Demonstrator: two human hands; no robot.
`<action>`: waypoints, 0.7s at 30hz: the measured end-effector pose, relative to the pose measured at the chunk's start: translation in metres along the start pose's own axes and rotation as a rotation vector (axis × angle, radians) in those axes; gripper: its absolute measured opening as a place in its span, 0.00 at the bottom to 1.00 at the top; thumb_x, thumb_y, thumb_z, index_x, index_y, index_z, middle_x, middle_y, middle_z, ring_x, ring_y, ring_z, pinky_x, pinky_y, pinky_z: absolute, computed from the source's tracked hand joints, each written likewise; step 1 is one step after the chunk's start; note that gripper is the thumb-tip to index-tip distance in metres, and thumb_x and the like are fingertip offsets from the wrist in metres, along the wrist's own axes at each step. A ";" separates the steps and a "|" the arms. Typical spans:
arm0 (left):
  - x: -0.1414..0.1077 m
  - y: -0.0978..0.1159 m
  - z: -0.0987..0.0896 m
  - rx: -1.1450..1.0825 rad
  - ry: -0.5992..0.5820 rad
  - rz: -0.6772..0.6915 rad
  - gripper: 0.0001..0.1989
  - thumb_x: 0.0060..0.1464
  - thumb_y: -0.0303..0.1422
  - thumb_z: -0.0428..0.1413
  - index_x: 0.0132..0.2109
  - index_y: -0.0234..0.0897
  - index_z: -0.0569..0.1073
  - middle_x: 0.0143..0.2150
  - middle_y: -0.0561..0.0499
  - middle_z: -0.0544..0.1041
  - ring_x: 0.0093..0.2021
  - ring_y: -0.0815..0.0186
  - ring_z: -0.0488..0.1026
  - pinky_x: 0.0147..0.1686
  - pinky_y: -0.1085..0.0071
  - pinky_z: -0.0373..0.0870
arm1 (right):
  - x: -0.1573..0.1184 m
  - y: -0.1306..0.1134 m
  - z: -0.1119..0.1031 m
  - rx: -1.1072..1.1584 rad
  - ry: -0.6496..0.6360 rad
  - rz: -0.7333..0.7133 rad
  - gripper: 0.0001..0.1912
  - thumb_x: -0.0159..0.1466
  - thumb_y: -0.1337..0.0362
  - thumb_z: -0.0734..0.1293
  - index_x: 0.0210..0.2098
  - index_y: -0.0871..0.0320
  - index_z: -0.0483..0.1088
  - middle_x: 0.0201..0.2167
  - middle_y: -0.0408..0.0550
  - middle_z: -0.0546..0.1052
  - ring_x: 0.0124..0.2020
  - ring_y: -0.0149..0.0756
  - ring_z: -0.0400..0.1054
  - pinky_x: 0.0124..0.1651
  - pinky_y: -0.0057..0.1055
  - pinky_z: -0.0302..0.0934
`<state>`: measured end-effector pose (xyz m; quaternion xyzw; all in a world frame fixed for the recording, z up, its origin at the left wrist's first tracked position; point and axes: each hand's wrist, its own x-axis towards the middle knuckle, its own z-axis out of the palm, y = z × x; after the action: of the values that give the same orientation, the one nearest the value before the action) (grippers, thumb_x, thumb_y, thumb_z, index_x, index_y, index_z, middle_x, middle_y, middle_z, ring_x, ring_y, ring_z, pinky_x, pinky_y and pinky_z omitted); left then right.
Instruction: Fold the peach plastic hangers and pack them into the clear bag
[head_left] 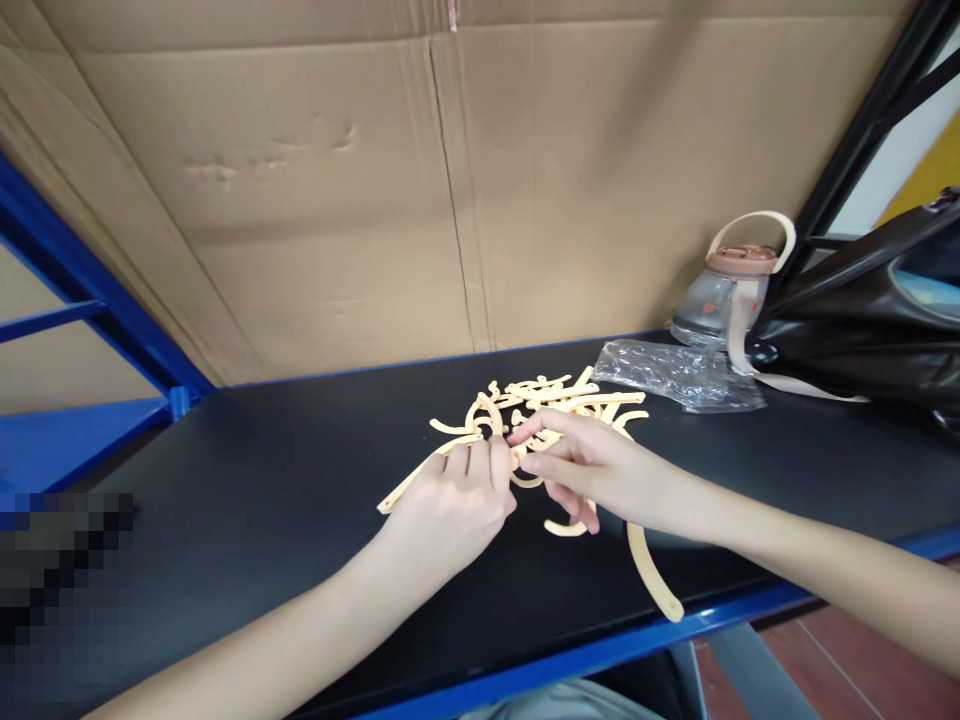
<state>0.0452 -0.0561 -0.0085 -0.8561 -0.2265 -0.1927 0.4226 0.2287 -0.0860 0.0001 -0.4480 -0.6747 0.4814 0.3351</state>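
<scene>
My left hand (469, 490) is closed, knuckles up, around a curved cream-coloured piece (491, 412) whose arched end shows above the fingers. Close beside it, my right hand (581, 462) pinches with thumb and index finger at a small cream piece (517, 457) between the two hands; its exact shape is partly hidden. Behind the hands lies a loose pile of cream strips, arcs and small pegs (574, 400). A straight strip (397, 492) with a hole lies left of my left hand. Under my right forearm a wide curved strip (654, 575) reaches toward the front edge.
The black tabletop (247, 520) has a blue metal edge (480, 695). At the back right are a crumpled clear plastic bag (679, 375), a clear bottle (705, 305) with a handle and strap, and a black bag (862, 300). A cardboard wall (337, 220) stands behind.
</scene>
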 end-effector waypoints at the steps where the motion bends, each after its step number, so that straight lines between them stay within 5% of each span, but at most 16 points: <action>1: 0.000 0.004 -0.001 0.018 -0.023 -0.020 0.10 0.54 0.22 0.46 0.27 0.33 0.67 0.20 0.52 0.66 0.18 0.66 0.67 0.18 0.70 0.57 | 0.000 0.001 0.001 -0.053 0.018 -0.018 0.07 0.66 0.60 0.59 0.42 0.54 0.61 0.15 0.31 0.63 0.12 0.23 0.57 0.16 0.19 0.54; 6: 0.004 0.008 -0.007 -0.112 -0.291 -0.140 0.13 0.52 0.18 0.44 0.25 0.33 0.67 0.19 0.50 0.67 0.16 0.65 0.67 0.15 0.72 0.50 | -0.003 0.000 0.012 -0.422 0.177 -0.217 0.02 0.65 0.66 0.58 0.38 0.56 0.59 0.14 0.31 0.60 0.14 0.24 0.53 0.18 0.21 0.47; 10: 0.003 -0.012 -0.004 -0.707 -0.586 -0.401 0.10 0.55 0.25 0.44 0.28 0.35 0.65 0.22 0.52 0.69 0.17 0.68 0.66 0.16 0.74 0.53 | -0.004 0.002 0.014 -0.867 0.273 -0.618 0.06 0.66 0.68 0.55 0.41 0.58 0.62 0.19 0.39 0.69 0.19 0.29 0.62 0.22 0.25 0.51; 12: 0.003 -0.024 0.000 -1.142 -0.600 -0.614 0.12 0.58 0.30 0.40 0.28 0.37 0.63 0.19 0.55 0.66 0.17 0.69 0.65 0.17 0.76 0.59 | 0.001 0.006 0.006 -1.043 0.350 -0.708 0.09 0.67 0.67 0.55 0.42 0.58 0.64 0.25 0.44 0.73 0.25 0.32 0.66 0.25 0.27 0.54; 15: 0.003 -0.033 0.002 -1.621 -0.546 -0.863 0.12 0.59 0.33 0.38 0.33 0.38 0.63 0.20 0.58 0.64 0.17 0.70 0.65 0.17 0.77 0.63 | 0.013 0.013 -0.011 -1.209 0.441 -0.571 0.11 0.67 0.69 0.55 0.44 0.60 0.66 0.36 0.51 0.74 0.37 0.39 0.68 0.35 0.32 0.60; 18: 0.005 -0.034 0.000 -1.784 -0.523 -0.933 0.11 0.59 0.36 0.41 0.38 0.37 0.65 0.24 0.56 0.68 0.20 0.69 0.69 0.15 0.77 0.65 | 0.020 0.014 -0.019 -1.218 0.456 -0.536 0.12 0.66 0.67 0.58 0.48 0.61 0.66 0.48 0.57 0.70 0.48 0.45 0.63 0.47 0.41 0.59; 21: 0.006 -0.031 -0.003 -1.791 -0.444 -0.930 0.12 0.60 0.40 0.44 0.40 0.37 0.65 0.28 0.54 0.70 0.24 0.67 0.72 0.16 0.77 0.68 | 0.013 0.007 -0.007 -0.959 0.420 -0.519 0.10 0.66 0.60 0.60 0.39 0.59 0.69 0.39 0.51 0.74 0.41 0.39 0.66 0.43 0.35 0.60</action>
<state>0.0324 -0.0401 0.0161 -0.7012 -0.3815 -0.2725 -0.5372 0.2321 -0.0704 -0.0045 -0.4554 -0.8240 -0.0750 0.3286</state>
